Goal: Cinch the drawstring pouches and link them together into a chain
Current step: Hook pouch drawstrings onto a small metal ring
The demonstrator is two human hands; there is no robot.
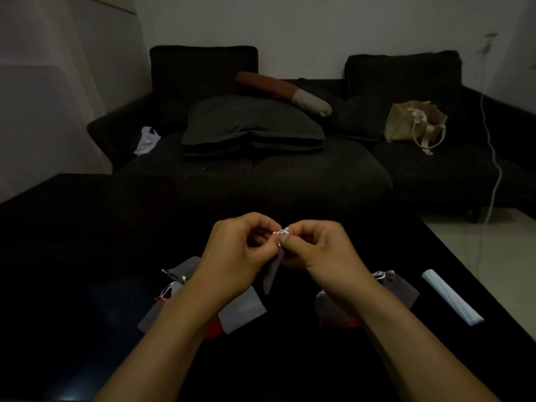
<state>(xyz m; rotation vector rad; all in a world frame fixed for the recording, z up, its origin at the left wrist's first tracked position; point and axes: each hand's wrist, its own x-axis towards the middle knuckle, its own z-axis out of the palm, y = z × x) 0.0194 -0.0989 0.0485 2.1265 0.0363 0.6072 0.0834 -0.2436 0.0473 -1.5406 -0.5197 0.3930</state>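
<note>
Above the black table (pixel 87 256), the left hand (pixel 232 256) and right hand (pixel 322 250) meet, the fingers of both curled and pinching the white drawstring (pixel 282 232) of a grey pouch (pixel 272 271) that hangs between them. More grey pouches (pixel 243 309) lie on the table beneath the forearms, left and right. Beyond stands a dark sofa (pixel 290 169).

No readable txt, labels, brands or nos. anywhere. Tote bag (pixel 413 123) on the sofa (pixel 261 175): plain, no print visible. Folded white sheet (pixel 452 297) right of the pouches, nearer than the sofa: blank as far as can be seen.
</note>
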